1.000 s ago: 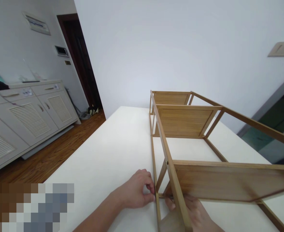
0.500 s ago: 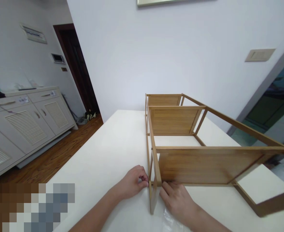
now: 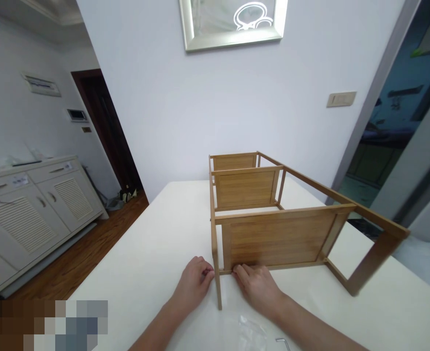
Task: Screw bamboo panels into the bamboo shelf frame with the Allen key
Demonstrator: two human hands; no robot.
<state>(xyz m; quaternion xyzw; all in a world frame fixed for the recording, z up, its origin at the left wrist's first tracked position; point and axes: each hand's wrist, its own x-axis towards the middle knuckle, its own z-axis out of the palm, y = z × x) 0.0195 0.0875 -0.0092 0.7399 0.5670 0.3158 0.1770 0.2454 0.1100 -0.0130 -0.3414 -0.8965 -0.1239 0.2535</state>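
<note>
A wooden shelf rack (image 3: 273, 239) lies on its side on the white table (image 3: 145, 234), its slatless panels standing upright. My left hand (image 3: 196, 279) is at the outer face of the near left upright, thumb and forefinger pinched together against it. Whatever lies between those fingertips is too small or hidden to name. On the inner side, my right hand (image 3: 257, 285) has its curled fingers on the bottom rail of the nearest panel, close to the same upright. A bent hex key (image 3: 283, 342) lies by my right forearm, beside a clear plastic bag (image 3: 251, 335).
The table meets a white wall (image 3: 259, 107) behind the rack. A framed picture (image 3: 233, 45) and a switch plate (image 3: 341, 99) are on that wall. Left of the table stands a white cabinet (image 3: 50, 209) on a wooden floor. A doorway opens at right.
The view has tilted up and shifted, bringing the picture and hex key into sight. My right hand has moved rightward along the rail, away from the upright. My left hand stays at the upright.
</note>
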